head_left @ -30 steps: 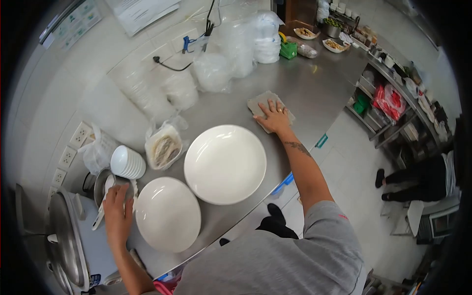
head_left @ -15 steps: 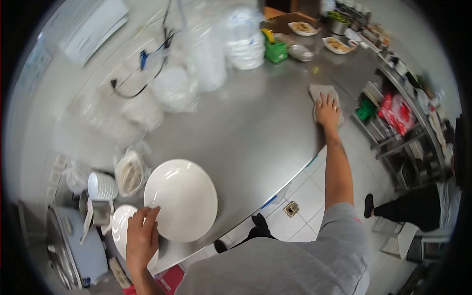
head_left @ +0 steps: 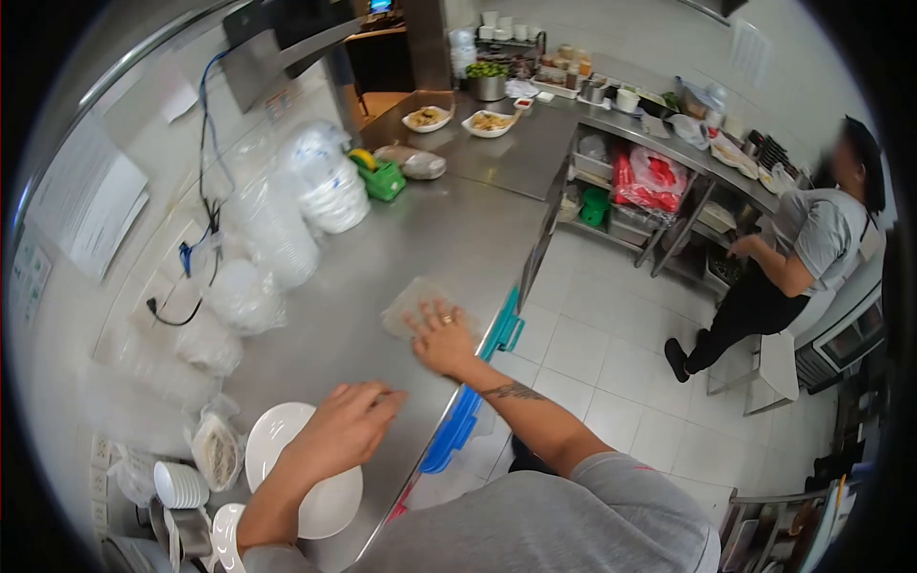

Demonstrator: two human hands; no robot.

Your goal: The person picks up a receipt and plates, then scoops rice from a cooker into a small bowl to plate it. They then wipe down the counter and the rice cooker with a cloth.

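A pale cloth (head_left: pixel 413 304) lies on the steel counter (head_left: pixel 358 277), close to its front edge. My right hand (head_left: pixel 443 338) presses down on it from above with spread fingers. Nearer to me, my left hand (head_left: pixel 346 428) is in the air over the large white plate (head_left: pixel 330 501), its fingers loosely bent and nothing seen in them. My left forearm covers part of that plate. A second white dish (head_left: pixel 226 537) shows beside it, mostly hidden by the arm.
Along the wall stand bagged plastic containers (head_left: pixel 330 186), stacked white bowls (head_left: pixel 181 485) and a green tape dispenser (head_left: pixel 384 180). Two dishes of food (head_left: pixel 427 118) sit at the far end. A co-worker (head_left: pixel 812 248) stands at right, near shelves (head_left: pixel 611 215). A blue clip (head_left: pixel 453 430) hangs on the counter edge.
My right hand has brought the cloth along the counter toward me. My left hand has moved from the smaller dish to above the large plate. The view has turned, showing more of the co-worker.
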